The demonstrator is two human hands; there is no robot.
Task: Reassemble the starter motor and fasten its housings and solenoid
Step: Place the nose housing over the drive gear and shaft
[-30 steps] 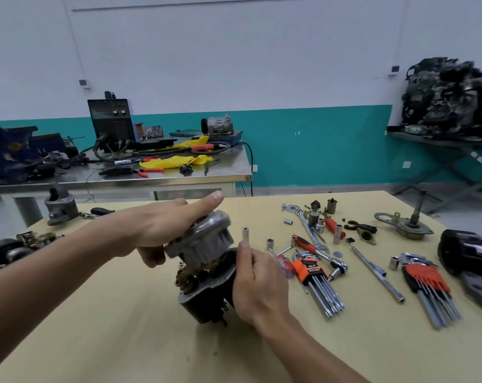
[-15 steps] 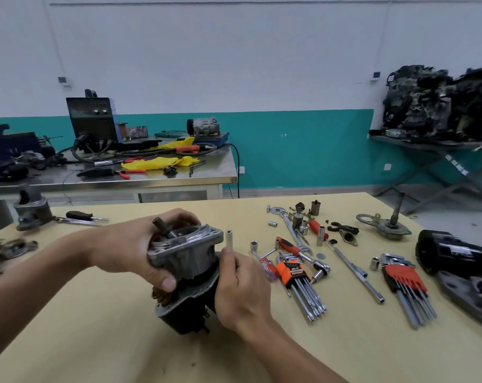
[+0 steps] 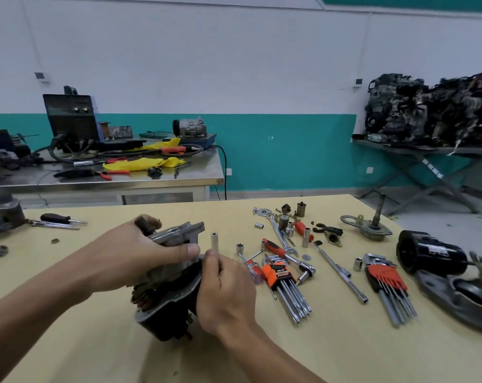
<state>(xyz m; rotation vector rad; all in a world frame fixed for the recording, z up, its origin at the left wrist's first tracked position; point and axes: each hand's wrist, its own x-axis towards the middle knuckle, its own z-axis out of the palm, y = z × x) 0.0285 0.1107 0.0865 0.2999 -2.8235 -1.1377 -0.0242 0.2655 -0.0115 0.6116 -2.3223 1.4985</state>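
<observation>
Closest in, the right hand (image 3: 228, 294) is curled against the right side of the starter motor (image 3: 168, 302), thumb pointing up, gripping the dark body. The starter motor sits tilted on the yellow table (image 3: 96, 341), lower end down on the tabletop. The left hand (image 3: 140, 255) is clamped on top of it, thumb across the front of the grey housing (image 3: 179, 236) and fingers wrapped over the back beside a dark stub, so that hand is gripping the housing. The housing looks tipped on the body, not square.

Just past the starter motor, right behind the right thumb, a tall socket (image 3: 214, 241) stands upright; can't tell if the thumb touches it. To the right of the starter motor lies an orange hex key set (image 3: 282, 280), with loose sockets and wrenches scattered just beyond that. Further right of the starter motor is a red hex key set (image 3: 386, 277), then a black motor can (image 3: 430, 255) near the table's edge.

Way behind the starter motor there's a steel bench (image 3: 110, 179) with a welder (image 3: 71, 120) and a yellow rag (image 3: 143, 163). Far off to the starter motor's right, a pile of engine parts (image 3: 427, 117) sits on a stand.
</observation>
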